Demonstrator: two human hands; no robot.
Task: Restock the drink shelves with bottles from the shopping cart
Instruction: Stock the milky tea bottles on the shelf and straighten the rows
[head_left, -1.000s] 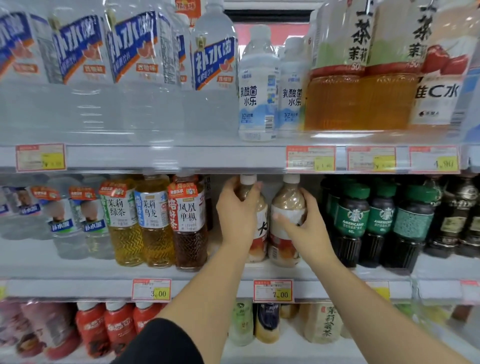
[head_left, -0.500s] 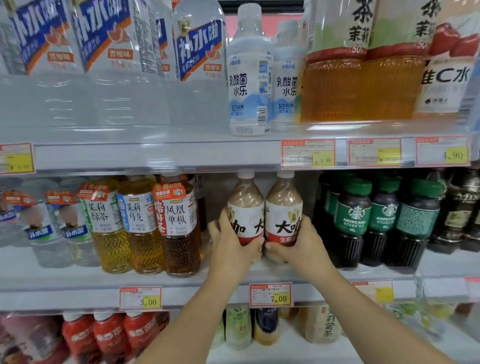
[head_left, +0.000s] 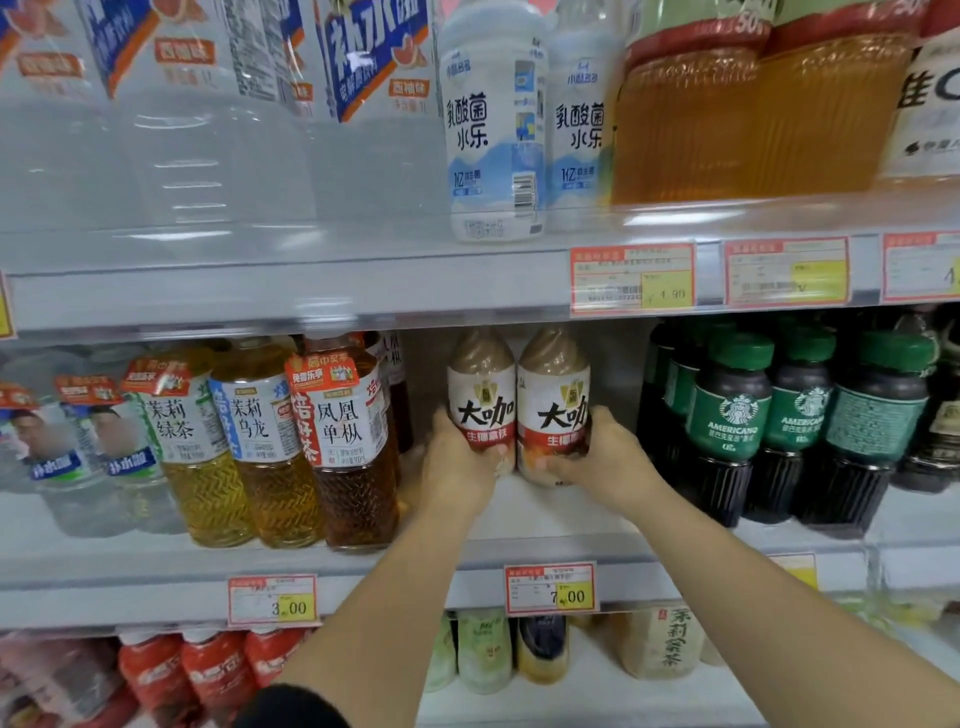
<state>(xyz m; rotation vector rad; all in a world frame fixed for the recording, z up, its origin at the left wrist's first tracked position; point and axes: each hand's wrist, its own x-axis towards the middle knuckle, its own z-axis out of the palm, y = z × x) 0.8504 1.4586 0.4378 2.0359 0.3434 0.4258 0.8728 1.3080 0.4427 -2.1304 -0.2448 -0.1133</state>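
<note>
Two milk-tea bottles (head_left: 517, 400) were held upright, labels outward; left hand (head_left: 457, 460) and right hand (head_left: 597, 457) fingers were wrapped closed round the bases, presumably for facing.

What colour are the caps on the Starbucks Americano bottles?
Green, on dark bottles; the head view shows the Starbucks Americano bottles clearly, right of the hands.

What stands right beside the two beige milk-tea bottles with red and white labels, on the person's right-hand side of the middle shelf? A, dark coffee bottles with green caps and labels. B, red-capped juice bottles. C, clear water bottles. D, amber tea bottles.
A: the dark coffee bottles with green caps and labels stand just right of the two beige milk-tea bottles, past the right hand.
</note>
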